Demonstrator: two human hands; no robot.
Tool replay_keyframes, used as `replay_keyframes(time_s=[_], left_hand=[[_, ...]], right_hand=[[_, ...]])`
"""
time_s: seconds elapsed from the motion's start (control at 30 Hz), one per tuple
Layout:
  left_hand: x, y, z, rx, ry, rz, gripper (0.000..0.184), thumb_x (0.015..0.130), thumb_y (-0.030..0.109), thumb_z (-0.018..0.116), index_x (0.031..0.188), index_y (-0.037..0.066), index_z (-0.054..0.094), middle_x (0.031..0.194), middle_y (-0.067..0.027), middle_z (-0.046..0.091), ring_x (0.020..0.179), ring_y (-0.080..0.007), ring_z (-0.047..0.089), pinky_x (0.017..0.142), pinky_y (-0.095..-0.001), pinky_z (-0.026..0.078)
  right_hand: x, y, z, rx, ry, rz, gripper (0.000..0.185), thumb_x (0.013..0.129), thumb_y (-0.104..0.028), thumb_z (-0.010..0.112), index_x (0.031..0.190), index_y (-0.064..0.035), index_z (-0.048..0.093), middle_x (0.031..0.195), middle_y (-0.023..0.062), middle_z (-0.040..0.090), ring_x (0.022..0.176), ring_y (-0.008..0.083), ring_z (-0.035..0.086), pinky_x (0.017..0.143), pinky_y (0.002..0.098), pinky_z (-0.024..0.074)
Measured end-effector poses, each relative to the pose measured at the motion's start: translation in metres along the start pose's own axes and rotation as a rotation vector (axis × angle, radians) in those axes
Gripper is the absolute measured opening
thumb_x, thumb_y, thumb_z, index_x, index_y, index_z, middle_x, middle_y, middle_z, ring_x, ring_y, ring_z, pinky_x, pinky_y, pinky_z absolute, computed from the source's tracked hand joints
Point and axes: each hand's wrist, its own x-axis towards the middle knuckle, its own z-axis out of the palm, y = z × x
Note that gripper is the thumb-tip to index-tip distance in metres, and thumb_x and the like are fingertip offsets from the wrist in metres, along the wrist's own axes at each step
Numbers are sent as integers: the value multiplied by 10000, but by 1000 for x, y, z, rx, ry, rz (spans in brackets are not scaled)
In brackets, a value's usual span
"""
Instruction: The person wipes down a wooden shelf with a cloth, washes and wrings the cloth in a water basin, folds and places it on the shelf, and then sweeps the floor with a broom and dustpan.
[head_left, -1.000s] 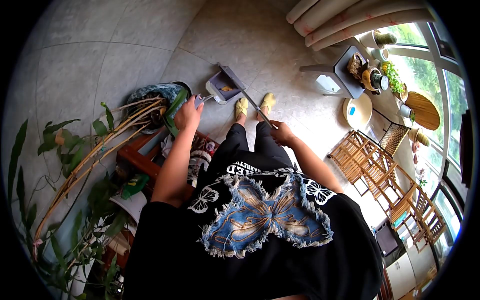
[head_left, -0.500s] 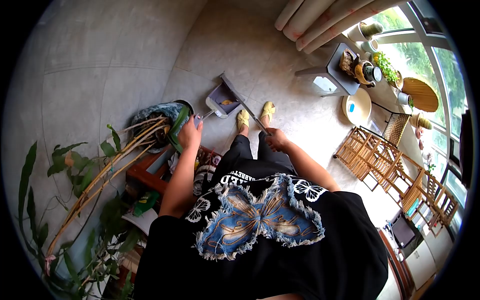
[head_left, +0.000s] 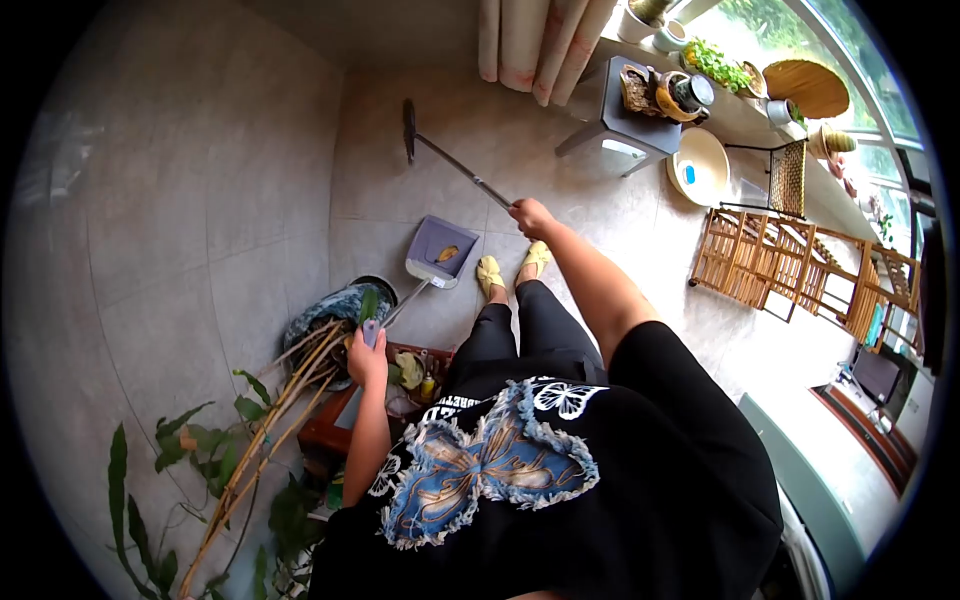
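Note:
My left hand (head_left: pixel 367 360) is closed around the grip of a long-handled dustpan (head_left: pixel 428 240), whose purple-grey pan lies on the floor before my feet. A dry yellow-brown leaf (head_left: pixel 447 254) rests inside the pan. My right hand (head_left: pixel 532 217) grips the metal pole of a broom (head_left: pixel 462 168). The narrow dark broom head (head_left: pixel 409 131) is out on the tiles beyond the dustpan, apart from it, near the wall.
A potted plant (head_left: pixel 330 310) with long stems stands by my left arm, beside a reddish-brown wooden cabinet (head_left: pixel 335 425). To the right are a grey stool (head_left: pixel 630 120) carrying pots, a cream basin (head_left: pixel 700 165) and a wooden folding rack (head_left: pixel 780 255). Curtains (head_left: pixel 535 45) hang ahead.
My right arm has stretched forward, carrying the broom head from the dustpan's edge out across the floor. The dustpan has turned a little, and the leaf is still in it. My view has shifted.

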Motion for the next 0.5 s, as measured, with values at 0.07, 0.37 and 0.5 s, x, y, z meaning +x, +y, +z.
replay_keyframes(time_s=[0.07,0.37,0.5], left_hand=[[-3,8,-11,12,-4,15,352,841,400,709,1107,171,683,980,-140,705,880,-369,662,725,-452,514],[13,52,-19,-84,-29,144,330,832,324,746,1092,128,696,975,-109,718,868,-315,678,749,-399,510],[40,71,-18,-96,-49,188,332,823,283,756,1096,105,698,983,-110,724,876,-283,689,766,-378,515]], right_hand=[[15,-26,2,176,35,208,293,961,-292,536,998,-18,633,683,93,590,566,222,588,499,382,508],[-72,152,-14,557,100,330,204,972,-242,574,1104,-106,648,515,13,413,363,145,394,330,343,286],[-176,218,-13,653,159,638,346,952,-249,603,1291,-182,585,521,-6,382,375,125,354,343,321,250]])
